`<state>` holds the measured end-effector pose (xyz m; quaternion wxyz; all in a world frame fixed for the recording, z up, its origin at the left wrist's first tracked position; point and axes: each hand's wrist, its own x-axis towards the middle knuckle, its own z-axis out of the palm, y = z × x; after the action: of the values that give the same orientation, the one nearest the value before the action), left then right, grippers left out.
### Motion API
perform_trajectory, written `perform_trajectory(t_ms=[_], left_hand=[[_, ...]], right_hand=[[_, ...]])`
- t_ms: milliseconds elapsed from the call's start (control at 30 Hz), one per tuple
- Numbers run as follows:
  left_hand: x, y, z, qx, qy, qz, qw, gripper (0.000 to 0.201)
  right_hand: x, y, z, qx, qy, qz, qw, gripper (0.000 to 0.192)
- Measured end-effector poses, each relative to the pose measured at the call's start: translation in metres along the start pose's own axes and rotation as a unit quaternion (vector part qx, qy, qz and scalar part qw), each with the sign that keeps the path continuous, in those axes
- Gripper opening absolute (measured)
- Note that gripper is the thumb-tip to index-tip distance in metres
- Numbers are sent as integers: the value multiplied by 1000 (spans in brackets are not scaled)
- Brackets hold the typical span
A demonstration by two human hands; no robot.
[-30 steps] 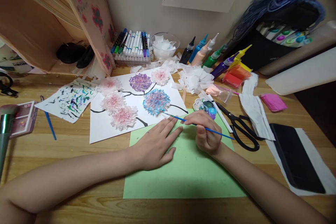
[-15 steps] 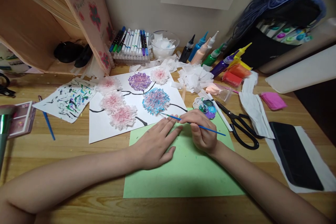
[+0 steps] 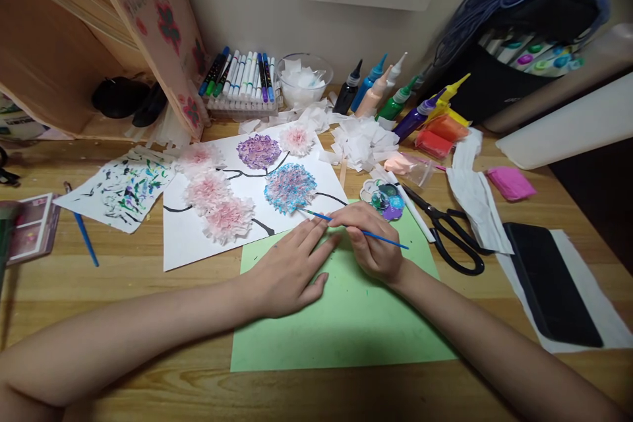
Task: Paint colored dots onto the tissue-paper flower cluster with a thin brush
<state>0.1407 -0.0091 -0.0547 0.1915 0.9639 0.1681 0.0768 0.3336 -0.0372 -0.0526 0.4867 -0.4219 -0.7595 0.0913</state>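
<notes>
My right hand [image 3: 372, 242] pinches a thin blue paintbrush [image 3: 380, 237], its tip at the lower edge of a blue-and-pink paper flower [image 3: 291, 188]. That flower is on a white sheet [image 3: 185, 254] with black painted branches. My left hand [image 3: 289, 270] lies flat with fingers stretched out, palm down on a green sheet [image 3: 341, 336], its fingertips near the white sheet's lower edge. A purple flower [image 3: 258, 152] and several pink-white ruffled flowers [image 3: 228, 219] are also on the white sheet. The small paint palette [image 3: 391, 201] sits just beyond my right hand.
Black scissors [image 3: 457, 241] and a dark phone [image 3: 554, 283] lie to the right. Paint bottles [image 3: 390, 100], torn white paper [image 3: 364, 144], a clear bowl [image 3: 304, 82] and markers [image 3: 242, 76] line the back. A paint-smeared paper [image 3: 123, 191] and another blue brush [image 3: 86, 237] lie left.
The camera view has shifted slightly. My right hand has turned a little, and the brush's back end has swung in; its tip stays by the blue flower. My left hand rests as before.
</notes>
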Motion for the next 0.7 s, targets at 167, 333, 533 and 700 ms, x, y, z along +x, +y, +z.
perform_trajectory(t_ms=[167,333,533,700], left_hand=[[0,0,-1,8,-3,1,1000,53],[1,-1,-1,13,-1,6,1000,54],[1,0,-1,14,-8,0,1000,53],[1,0,-1,14,-10,3,1000,57]], right_hand=[[0,1,0,9,28,-7,1000,24],[1,2,0,-1,19,-3,1000,22],[1,2,0,2,23,-12,1000,23],[0,3,0,-4,46,8,999,22]])
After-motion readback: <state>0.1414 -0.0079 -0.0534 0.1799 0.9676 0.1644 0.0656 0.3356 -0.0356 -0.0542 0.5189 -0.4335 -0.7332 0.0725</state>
